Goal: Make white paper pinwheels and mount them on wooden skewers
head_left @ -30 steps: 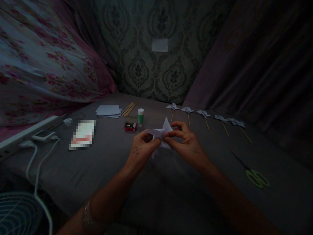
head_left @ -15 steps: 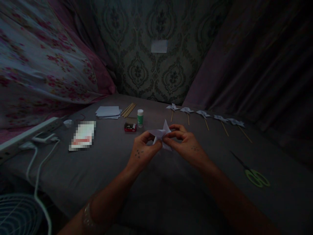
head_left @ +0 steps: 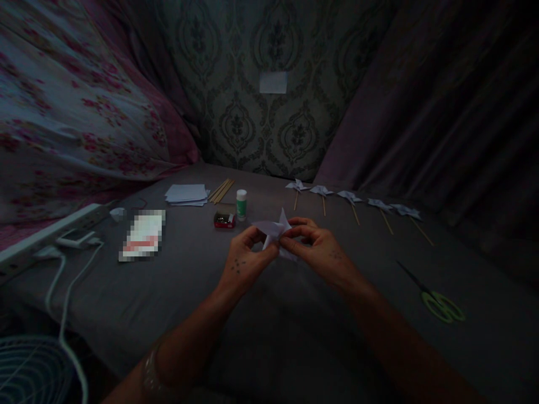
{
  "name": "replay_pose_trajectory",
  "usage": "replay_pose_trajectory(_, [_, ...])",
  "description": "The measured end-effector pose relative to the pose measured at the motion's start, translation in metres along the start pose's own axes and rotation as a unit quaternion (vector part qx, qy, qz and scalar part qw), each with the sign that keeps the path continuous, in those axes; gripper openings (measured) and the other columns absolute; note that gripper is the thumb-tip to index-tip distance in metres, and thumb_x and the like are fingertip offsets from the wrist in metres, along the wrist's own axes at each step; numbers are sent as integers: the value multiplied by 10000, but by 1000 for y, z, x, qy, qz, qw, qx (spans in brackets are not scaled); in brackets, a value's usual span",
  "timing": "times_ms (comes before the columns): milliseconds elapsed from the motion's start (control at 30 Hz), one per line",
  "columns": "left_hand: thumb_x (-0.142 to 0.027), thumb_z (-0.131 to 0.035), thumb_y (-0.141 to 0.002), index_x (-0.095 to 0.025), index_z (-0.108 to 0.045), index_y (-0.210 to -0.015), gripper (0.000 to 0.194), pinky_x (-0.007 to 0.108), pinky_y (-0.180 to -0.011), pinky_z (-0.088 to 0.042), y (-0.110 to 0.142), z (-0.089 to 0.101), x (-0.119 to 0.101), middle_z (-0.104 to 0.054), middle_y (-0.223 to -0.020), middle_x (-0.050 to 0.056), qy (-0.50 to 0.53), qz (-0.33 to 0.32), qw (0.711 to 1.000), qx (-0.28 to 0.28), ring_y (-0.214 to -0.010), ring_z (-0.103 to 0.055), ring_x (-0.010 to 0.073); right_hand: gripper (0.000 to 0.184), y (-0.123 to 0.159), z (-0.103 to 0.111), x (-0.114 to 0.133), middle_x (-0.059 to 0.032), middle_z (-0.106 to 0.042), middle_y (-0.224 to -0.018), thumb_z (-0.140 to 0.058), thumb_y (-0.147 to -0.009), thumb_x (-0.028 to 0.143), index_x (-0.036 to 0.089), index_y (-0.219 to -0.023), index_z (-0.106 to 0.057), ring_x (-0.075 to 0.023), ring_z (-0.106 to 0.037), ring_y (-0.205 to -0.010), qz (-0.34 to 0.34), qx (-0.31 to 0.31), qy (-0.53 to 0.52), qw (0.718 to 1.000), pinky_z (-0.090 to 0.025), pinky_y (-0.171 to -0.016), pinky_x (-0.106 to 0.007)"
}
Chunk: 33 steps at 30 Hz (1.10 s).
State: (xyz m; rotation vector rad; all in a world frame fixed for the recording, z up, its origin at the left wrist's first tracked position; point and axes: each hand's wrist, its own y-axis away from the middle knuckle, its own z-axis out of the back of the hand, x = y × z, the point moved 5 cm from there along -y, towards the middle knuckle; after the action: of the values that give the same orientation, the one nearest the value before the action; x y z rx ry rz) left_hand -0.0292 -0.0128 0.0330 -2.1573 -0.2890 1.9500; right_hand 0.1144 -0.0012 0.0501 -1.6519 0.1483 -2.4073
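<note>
A white paper pinwheel [head_left: 273, 229] is held up between both hands, its blades pointing outward. My left hand [head_left: 248, 255] grips it from the left, thumb near the centre. From the right, my right hand [head_left: 318, 244] pinches it close to the middle; whether a pin is between the fingers I cannot make out. Just beyond my left hand stand a small red box [head_left: 224, 219] of metal pins and an upright glue stick [head_left: 241, 205] with a white cap.
Finished pinwheels on sticks [head_left: 348, 197] lie in a row at the back right. Green-handled scissors [head_left: 440, 303] rest at right. Back left hold a paper stack [head_left: 186, 194] and wooden sticks [head_left: 221, 191]. A power strip [head_left: 84, 221] with cables and a fan [head_left: 31, 370] are at left.
The pinwheel has tilted slightly in my fingers, its upper blades shifting a little left. Both hands keep nearly the same place and grip.
</note>
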Motion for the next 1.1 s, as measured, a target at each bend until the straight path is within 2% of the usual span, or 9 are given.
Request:
replay_pose_trajectory(167, [-220,-663,-688,-153,-698,-901,226,273,-726,-488,0,0,0,-706,-844,56,2,-7,1000,6,-793,-635,176,188,0,-1,-3,-52,-534,-1175,-717,-661,396,224,-736,-719,-198,-542,-964,-7,6,-22,1000,-433,-809,-369])
replay_pose_trajectory(467, [-243,-691,-684,-166,-702,-866,198,268,-704,-489,1,2,1,-703,-800,44,-18,-20,1000,-3,-773,-633,176,156,-1,-1,-3,-47,-524,-1147,-705,-680,379,231,-724,-725,-192,-537,-992,7,10,-24,1000,-429,-859,-364])
replay_pose_trajectory(733, [-243,-688,-700,-168,-702,-881,196,267,-726,-487,1,1,0,-709,-845,48,-10,-12,1000,7,-796,-638,173,115,-2,0,-2,-47,-520,-1124,-701,-694,344,234,-720,-722,-195,-524,-1023,23,5,-3,1000,-413,-894,-372])
replay_pose_trajectory(1100, [-237,-690,-691,-187,-716,-879,196,271,-716,-480,2,2,1,-708,-833,38,-28,-22,999,-2,-781,-630,172,120,-1,-2,-5,-50,-509,-1146,-695,-698,335,222,-728,-720,-187,-532,-1004,8,12,-3,1000,-432,-867,-355])
